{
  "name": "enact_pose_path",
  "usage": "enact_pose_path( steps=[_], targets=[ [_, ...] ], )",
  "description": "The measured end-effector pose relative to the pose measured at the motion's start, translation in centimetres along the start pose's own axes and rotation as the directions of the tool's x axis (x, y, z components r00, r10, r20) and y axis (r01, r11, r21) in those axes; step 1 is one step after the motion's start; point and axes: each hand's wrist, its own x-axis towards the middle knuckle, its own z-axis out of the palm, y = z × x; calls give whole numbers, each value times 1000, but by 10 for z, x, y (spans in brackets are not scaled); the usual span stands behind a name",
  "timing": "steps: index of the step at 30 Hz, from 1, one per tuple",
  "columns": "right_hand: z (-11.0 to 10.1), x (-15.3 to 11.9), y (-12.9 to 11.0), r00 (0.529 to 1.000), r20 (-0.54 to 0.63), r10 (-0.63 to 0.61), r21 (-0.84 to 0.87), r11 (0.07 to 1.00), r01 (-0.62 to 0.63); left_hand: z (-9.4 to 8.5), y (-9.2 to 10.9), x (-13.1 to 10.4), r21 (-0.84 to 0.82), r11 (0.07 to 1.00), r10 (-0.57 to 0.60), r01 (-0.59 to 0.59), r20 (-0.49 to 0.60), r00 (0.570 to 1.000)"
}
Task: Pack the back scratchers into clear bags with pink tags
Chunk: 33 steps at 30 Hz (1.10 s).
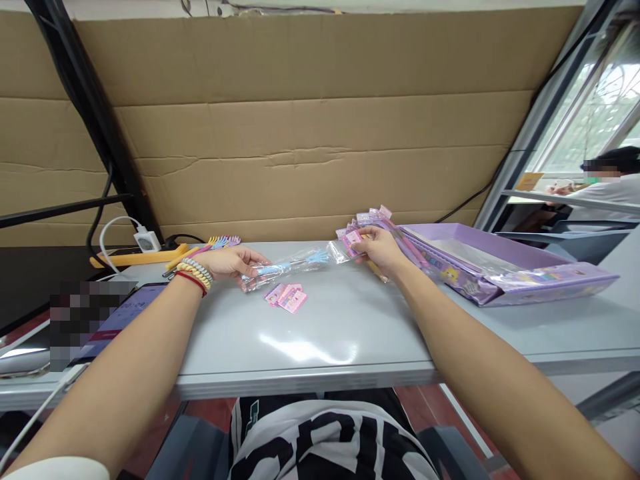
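Between my hands a clear plastic sleeve [295, 263] is stretched out, with a slim light-blue item inside whose kind I cannot make out. My left hand [237, 261] pinches its left end. At the other end, my right hand [379, 250] grips the sleeve by a small pink card [353, 241]. Below the sleeve, several loose pink cards [287, 297] lie on the grey table. Beyond my right hand is a pile of similar bagged items with pink cards [383, 215]. Several colourful slim pieces [223, 241] lie behind my left wrist.
A purple open box [540, 280] stands at the right. On the left are a phone-like screen [125, 317], a white charger [147, 239] in a yellow power strip and cables. A cardboard panel [320, 127] closes the back; another person [607, 187] sits far right.
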Motion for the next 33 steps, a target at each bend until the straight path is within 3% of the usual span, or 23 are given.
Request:
enact_pose_path(
  steps=[12, 22, 24, 29, 33],
  targets=[
    [-1, 7, 8, 1000, -8, 3, -79, 997, -4, 1, 0, 3, 5, 1000, 20, -21, 56, 998],
    [-2, 5, 6, 999, -42, 29, -53, 998, -31, 2, 0, 3, 16, 1000, -2, 1, 21, 1000],
    [-2, 4, 5, 999, -21, 37, -29, 999, -37, 3, 1, 3, 13, 1000, -7, 7, 17, 1000],
    [0, -2, -1, 983, 178, 48, 24, 998, -53, 3, 1, 2, -1, 1000, 3, -3, 31, 1000],
    [1, -4, -4, 988, 127, 92, 36, 995, -97, 1, -1, 3, -20, 1000, 20, -19, 45, 999]
  ],
)
